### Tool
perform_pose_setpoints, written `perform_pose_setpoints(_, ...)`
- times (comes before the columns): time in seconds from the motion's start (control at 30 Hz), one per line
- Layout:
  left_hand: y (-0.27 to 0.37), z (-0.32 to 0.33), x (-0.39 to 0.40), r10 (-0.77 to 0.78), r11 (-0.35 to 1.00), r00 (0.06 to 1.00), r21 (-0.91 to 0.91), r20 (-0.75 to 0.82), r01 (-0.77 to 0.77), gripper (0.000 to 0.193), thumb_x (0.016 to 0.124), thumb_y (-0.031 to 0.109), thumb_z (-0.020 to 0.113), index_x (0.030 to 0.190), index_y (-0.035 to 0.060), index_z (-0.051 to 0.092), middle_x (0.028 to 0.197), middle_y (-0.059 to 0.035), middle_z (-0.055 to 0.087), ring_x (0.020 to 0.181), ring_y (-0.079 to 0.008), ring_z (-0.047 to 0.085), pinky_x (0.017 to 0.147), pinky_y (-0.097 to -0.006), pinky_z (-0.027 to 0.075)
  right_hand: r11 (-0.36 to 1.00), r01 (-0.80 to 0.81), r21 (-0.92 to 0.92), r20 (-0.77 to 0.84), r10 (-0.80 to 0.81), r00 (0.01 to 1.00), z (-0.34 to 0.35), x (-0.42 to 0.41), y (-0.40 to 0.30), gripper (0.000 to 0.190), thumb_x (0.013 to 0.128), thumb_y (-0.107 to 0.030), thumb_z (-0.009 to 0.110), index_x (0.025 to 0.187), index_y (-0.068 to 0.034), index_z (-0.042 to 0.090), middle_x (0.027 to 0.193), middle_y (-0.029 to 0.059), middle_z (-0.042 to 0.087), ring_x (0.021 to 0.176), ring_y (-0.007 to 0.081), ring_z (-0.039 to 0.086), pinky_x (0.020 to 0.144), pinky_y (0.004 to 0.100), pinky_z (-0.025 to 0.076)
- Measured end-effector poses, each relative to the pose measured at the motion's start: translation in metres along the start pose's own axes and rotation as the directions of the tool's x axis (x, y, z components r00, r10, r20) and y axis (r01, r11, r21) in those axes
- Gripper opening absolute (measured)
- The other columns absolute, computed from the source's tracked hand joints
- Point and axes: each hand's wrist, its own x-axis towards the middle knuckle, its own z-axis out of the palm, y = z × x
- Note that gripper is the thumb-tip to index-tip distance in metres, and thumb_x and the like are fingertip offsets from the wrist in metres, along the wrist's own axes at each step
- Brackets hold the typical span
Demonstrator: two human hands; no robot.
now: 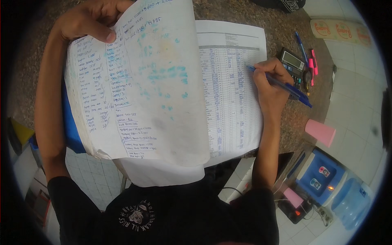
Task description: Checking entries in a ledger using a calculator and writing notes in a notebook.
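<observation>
A notebook (171, 101) with handwritten lists and blue-green stains lies open before me, its bottom edge hanging past the table's near edge. My left hand (88, 23) grips its upper left side, the thumb pressed on the page. Part of a printed table sheet (231, 92) shows to the right, its left side hidden under the notebook page; its columns hold handwritten entries. In my right hand (272, 79) is a blue ballpoint pen (288, 88), its tip at the sheet's right-hand columns.
On the speckled stone tabletop (220, 12), right of my right hand, sit a black calculator (292, 61), another blue pen (301, 47) and pink highlighters (312, 65). A pink cup (321, 132) lies beyond the right edge. Lower right stands a blue water dispenser (320, 176) with a bottle (350, 202).
</observation>
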Motion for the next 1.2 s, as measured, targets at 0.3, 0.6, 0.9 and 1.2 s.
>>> perform_pose_setpoints(0.3,-0.001,-0.002,-0.003,0.023,0.998,0.999,0.063,-0.026,-0.021,0.055,0.071,0.001,0.075,0.125,-0.0026,0.068,0.114,-0.0184,0.075,0.09,-0.0221,0.076,0.081,-0.0363,0.059,1.0,-0.003,0.016,-0.007,0.004,1.0,0.0,0.0,0.001,0.004,0.083,0.004,0.067,0.082,0.0,0.066,0.079,-0.0012,0.066,0.073,0.0032,0.057,0.067,0.0191,0.042)
perform_pose_setpoints(0.6,-0.006,-0.001,-0.003,0.039,0.999,0.997,0.019,-0.062,-0.038,0.056,0.07,0.0,0.076,0.125,-0.0011,0.068,0.114,-0.0174,0.075,0.093,-0.0222,0.076,0.083,-0.0374,0.058,1.0,0.005,0.02,-0.015,-0.005,1.0,0.0,0.001,0.002,0.003,0.083,0.003,0.067,0.083,0.001,0.066,0.08,-0.0003,0.066,0.074,0.0033,0.057,0.067,0.0194,0.043)
perform_pose_setpoints(0.9,0.002,0.002,0.001,0.024,1.0,1.0,-0.015,0.007,-0.024,0.058,0.069,-0.001,0.075,0.126,-0.0056,0.066,0.115,-0.0199,0.074,0.093,-0.023,0.076,0.082,-0.0364,0.059,0.996,-0.018,0.085,-0.062,0.023,0.998,-0.006,0.001,0.006,0.003,0.084,0.003,0.066,0.083,0.0,0.066,0.08,-0.001,0.065,0.073,0.0033,0.057,0.067,0.0191,0.042)
perform_pose_setpoints(1.2,0.018,0.015,0.01,0.028,0.999,0.997,0.037,0.065,-0.03,0.075,0.066,0.001,0.071,0.137,-0.0161,0.051,0.122,-0.0277,0.069,0.102,-0.0258,0.074,0.09,-0.0356,0.059,0.977,0.051,0.209,-0.085,-0.033,0.996,-0.012,0.0,-0.006,0.003,0.09,0.001,0.065,0.092,0.0,0.065,0.078,0.004,0.068,0.065,0.0046,0.054,0.06,0.0193,0.041)
